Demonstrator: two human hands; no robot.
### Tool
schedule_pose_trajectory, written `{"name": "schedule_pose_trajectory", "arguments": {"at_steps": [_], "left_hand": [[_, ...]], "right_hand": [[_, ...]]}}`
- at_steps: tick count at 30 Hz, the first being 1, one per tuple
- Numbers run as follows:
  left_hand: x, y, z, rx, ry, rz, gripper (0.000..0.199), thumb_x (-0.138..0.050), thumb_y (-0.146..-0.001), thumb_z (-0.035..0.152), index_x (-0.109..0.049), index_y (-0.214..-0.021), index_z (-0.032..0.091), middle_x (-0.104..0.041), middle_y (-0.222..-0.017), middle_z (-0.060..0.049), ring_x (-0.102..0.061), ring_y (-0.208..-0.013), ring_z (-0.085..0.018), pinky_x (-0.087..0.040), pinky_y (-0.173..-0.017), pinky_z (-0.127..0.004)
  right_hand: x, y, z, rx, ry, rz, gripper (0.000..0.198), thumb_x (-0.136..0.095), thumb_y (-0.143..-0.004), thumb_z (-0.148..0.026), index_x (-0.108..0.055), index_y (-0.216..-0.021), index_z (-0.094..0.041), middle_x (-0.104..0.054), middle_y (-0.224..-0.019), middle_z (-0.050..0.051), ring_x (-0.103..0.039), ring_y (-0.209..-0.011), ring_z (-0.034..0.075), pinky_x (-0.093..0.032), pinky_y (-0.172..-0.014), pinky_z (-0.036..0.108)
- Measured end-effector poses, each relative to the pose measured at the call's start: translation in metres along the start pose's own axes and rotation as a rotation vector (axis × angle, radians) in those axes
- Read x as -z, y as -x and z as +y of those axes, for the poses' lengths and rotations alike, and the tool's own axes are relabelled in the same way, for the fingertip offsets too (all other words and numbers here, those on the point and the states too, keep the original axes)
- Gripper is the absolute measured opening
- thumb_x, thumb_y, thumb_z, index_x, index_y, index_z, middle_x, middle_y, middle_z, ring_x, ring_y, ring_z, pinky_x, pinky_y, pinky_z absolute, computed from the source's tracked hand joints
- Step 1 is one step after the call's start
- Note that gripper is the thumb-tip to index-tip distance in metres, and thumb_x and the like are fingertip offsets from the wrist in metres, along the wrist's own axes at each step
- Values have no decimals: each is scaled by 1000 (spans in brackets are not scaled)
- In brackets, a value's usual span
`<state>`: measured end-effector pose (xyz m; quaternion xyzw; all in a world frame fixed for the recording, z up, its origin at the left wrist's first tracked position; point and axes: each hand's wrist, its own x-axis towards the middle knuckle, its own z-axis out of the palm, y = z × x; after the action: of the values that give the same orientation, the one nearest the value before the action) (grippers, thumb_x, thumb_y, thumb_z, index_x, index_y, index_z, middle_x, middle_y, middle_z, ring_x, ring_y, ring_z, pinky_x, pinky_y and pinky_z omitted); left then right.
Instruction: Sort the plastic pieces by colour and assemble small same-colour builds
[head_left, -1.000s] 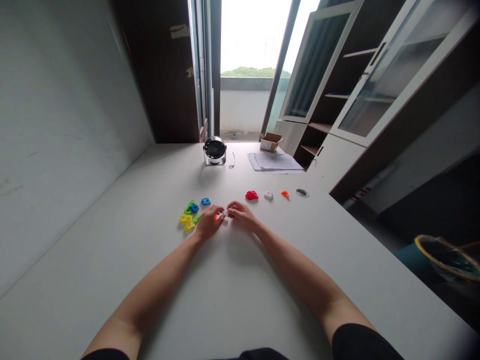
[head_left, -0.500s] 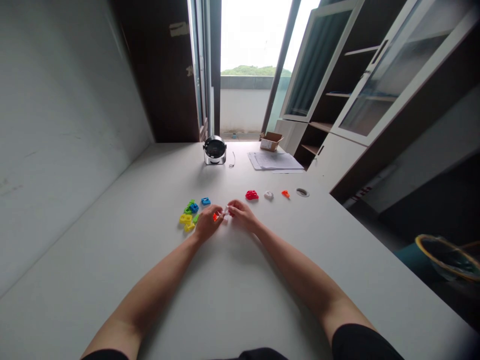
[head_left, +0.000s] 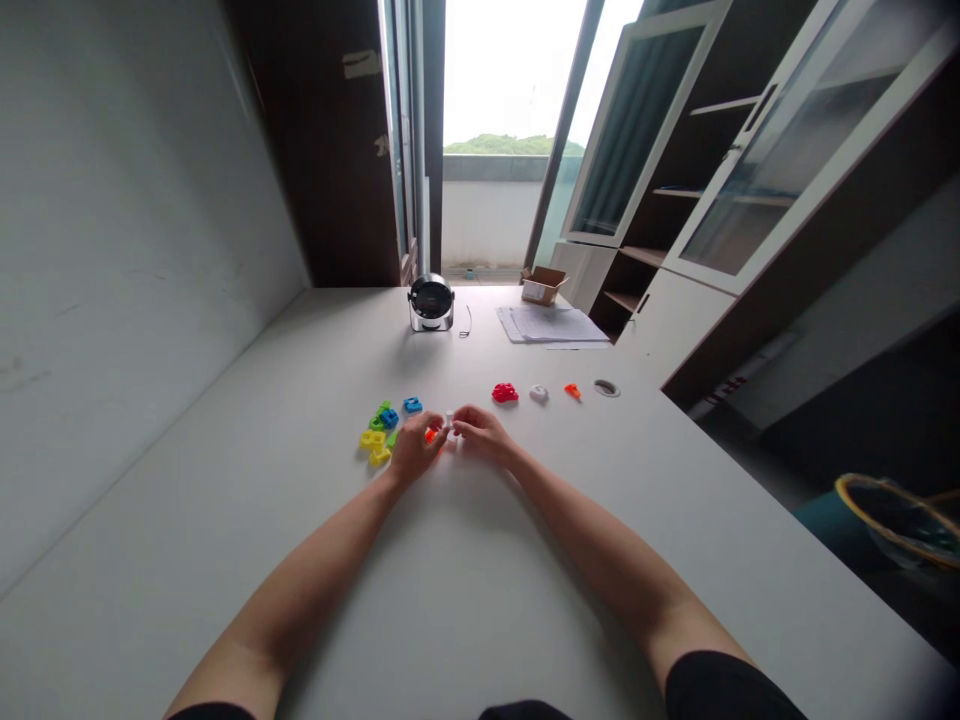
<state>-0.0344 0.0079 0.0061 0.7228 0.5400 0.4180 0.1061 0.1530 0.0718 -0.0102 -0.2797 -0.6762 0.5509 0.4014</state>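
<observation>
At the far edge of our white table (head_left: pixel 225 520) we see a round metal clock (head_left: pixel 431 302), with a stack of papers (head_left: pixel 553 325) and a small cardboard box (head_left: pixel 544 284) to its right. Beyond stands a glass-door cabinet (head_left: pixel 720 170).

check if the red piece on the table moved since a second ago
No. The red piece keeps its place beside the white piece, left of the table's round hole; the slight shift is the camera's.
</observation>
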Motion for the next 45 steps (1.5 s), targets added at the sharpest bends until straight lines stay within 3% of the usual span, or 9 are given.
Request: {"name": "schedule_pose_trajectory", "arguments": {"at_steps": [5,11,16,22,27,34,45], "left_hand": [[0,-1,-2,16,-28,-37,17,-58,-95,35,-67,-90,22,-70,-88,-3,-65,-87,-20,-48,-85,-34],[-1,-2,-6,26,-51,-103,19,-54,-96,30,-69,-90,22,-71,-86,-2,-65,-84,-19,-46,-79,-31],[-2,-2,-5,11,-87,-56,21,-51,-97,31,-69,-90,22,-70,-85,-3,-64,-82,-20,-46,-81,-32],[-1,-1,-4,87,-15,36,15,-56,-95,30,-66,-101,21,-70,-85,-3,-65,-79,-19,-48,-77,-32],[-2,-1,-4,52,40,21,21,-59,-93,25,-65,-113,23,-71,-88,-2,-66,-80,-18,-49,-80,-32],[-2,-1,-5,16,0,-2,17,-56,-95,29,-67,-106,22,-71,-92,-4,-65,-82,-19,-48,-80,-33],[-1,-2,-4,24,-44,-12,23,-48,-97,30,-68,-91,19,-69,-86,-4,-61,-78,-18,-42,-72,-30]], "right_hand": [[1,0,-2,6,42,24,39,-74,-80,-53,-68,-99,-19,-64,-82,1,-58,-75,16,-45,-69,27],[3,0,1,40,70,46,35,-72,-82,-50,-70,-100,-20,-68,-91,3,-60,-84,18,-46,-77,29],[2,-3,5,24,-11,36,33,-70,-85,-48,-69,-102,-19,-68,-88,3,-61,-79,18,-48,-74,30],[1,-3,3,-2,-1,44,37,-68,-86,-50,-71,-104,-18,-67,-87,4,-61,-74,17,-48,-71,30],[1,-2,2,-9,-4,33,39,-68,-85,-52,-71,-104,-18,-68,-86,4,-61,-74,17,-48,-70,29],[-2,-2,1,-64,-122,56,37,-66,-86,-49,-69,-106,-18,-67,-74,2,-60,-68,16,-48,-69,31],[-4,2,-18,-75,-187,16,31,-76,-77,-44,-70,-90,-17,-67,-80,3,-58,-74,16,-47,-74,31]]}}
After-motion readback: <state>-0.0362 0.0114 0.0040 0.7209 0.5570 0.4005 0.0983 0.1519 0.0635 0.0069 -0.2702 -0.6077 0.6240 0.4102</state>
